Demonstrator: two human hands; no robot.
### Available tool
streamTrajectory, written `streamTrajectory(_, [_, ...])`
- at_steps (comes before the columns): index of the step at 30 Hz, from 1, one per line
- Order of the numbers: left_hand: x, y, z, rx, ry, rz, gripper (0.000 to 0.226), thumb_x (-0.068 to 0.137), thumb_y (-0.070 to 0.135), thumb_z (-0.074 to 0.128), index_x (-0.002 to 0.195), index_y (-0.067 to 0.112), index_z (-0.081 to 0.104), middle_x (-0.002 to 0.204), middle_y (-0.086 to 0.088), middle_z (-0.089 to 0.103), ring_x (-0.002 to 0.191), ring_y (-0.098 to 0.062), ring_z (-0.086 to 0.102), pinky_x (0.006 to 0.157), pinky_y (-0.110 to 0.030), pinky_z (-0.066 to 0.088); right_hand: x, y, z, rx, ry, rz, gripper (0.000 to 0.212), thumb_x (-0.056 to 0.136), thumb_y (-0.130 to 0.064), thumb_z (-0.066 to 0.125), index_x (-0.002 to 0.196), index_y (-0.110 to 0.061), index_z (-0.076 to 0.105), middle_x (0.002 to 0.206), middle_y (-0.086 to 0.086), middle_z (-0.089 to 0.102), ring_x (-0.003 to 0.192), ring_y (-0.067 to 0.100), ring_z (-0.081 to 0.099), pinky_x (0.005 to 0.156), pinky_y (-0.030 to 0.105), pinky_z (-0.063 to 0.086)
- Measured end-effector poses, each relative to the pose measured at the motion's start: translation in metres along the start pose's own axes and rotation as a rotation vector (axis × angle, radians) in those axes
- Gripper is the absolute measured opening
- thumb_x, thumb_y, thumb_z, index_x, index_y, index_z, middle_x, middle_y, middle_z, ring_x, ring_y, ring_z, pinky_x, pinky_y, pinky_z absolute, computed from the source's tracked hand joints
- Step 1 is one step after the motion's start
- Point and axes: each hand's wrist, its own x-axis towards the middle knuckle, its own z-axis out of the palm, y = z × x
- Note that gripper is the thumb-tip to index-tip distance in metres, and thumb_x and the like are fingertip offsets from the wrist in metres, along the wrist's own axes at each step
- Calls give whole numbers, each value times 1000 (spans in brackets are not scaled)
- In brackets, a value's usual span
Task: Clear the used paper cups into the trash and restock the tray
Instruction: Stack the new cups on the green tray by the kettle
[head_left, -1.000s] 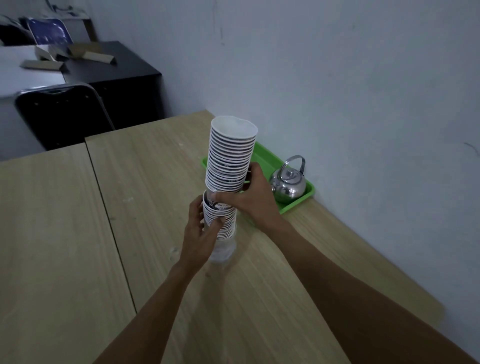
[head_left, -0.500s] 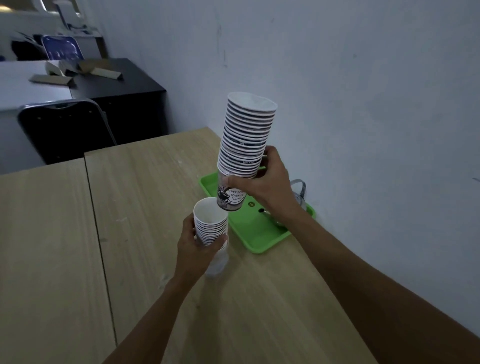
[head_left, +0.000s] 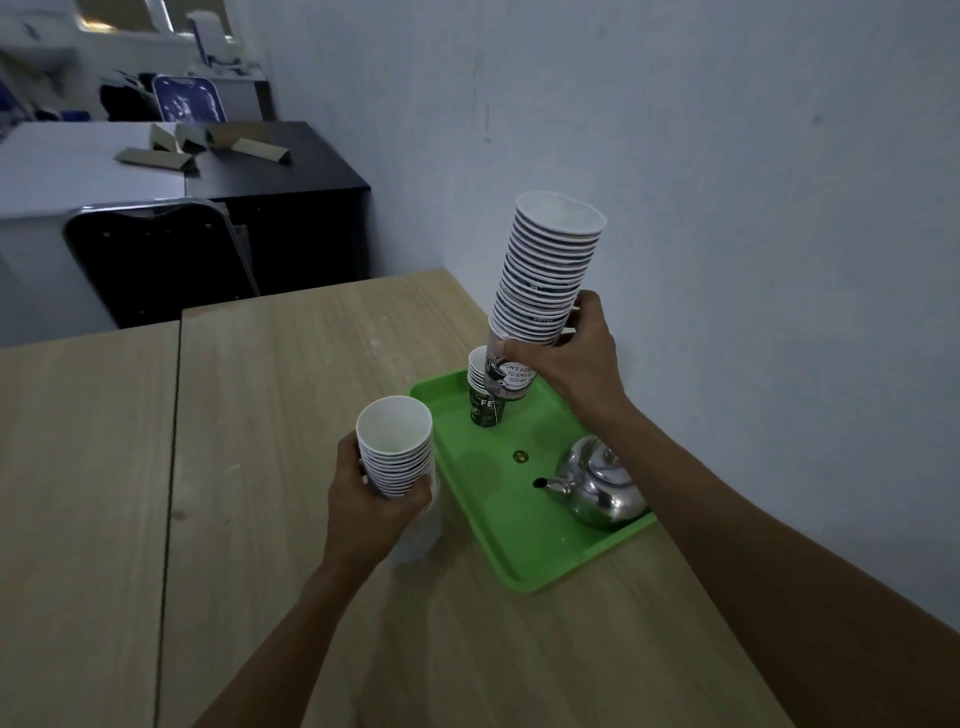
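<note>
Right hand (head_left: 563, 358) is wrapped round the lowest cups of a tall stack (head_left: 545, 275), thumb in front, fingers curled behind, closed firm on it. The stack is held up over the far end of the green tray (head_left: 524, 566) and leans a bit toward the wall. Just behind its bottom cup a short stack (head_left: 480, 395) w/ a dark printed cup at the base stands on the tray; can't tell if the two touch. Left hand (head_left: 363, 506) is cupped round a shorter stack (head_left: 397, 452), fingers wrapped low, held above the desk (head_left: 270, 395) beside the tray's near-left edge. Something pale and see-through hangs under that hand, prob. a plastic sleeve, too blurry to say. A steel kettle (head_left: 597, 486) sits at the tray's near-right end.

Handling, as I judge it: paper cups, v. light, thin-walled, easy to crush; the top rim of the tall stack already looks dented. Nested cups slide apart, so a tall stack held only at the base wants to sway or shed cups. Best hold is low, round the bottom few, w/ gentle pressure, kept upright; set it down base-first on bare tray, clear of the kettle spout.
</note>
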Motion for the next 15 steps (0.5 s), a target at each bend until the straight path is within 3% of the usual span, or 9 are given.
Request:
streamTrajectory(5, [21, -3, 7, 1, 0, 6, 79, 50, 41, 77, 121, 26, 46, 112, 16, 61, 99, -1, 61, 80, -28, 53, 36, 14, 7, 14, -5, -23, 75, 60, -16, 89, 119, -11, 43, 96, -18, 55, 84, -5, 58, 63, 7, 50])
streamTrajectory(10, [36, -9, 15, -11, 0, 16, 80, 49, 40, 77, 121, 22, 47, 111, 13, 63, 99, -3, 62, 79, -24, 54, 63, 30, 20, 3, -14, -23, 76, 59, -15, 89, 118, -13, 42, 96, -18, 55, 91, 7, 60, 74, 20, 55])
streamTrajectory(15, [41, -9, 17, -18, -8, 39, 81, 50, 41, 77, 122, 21, 46, 112, 16, 62, 99, 2, 61, 77, -14, 52, 76, 44, 31, -7, -4, -7, 77, 59, -15, 88, 120, -10, 41, 102, -8, 57, 95, 13, 60, 76, 24, 54])
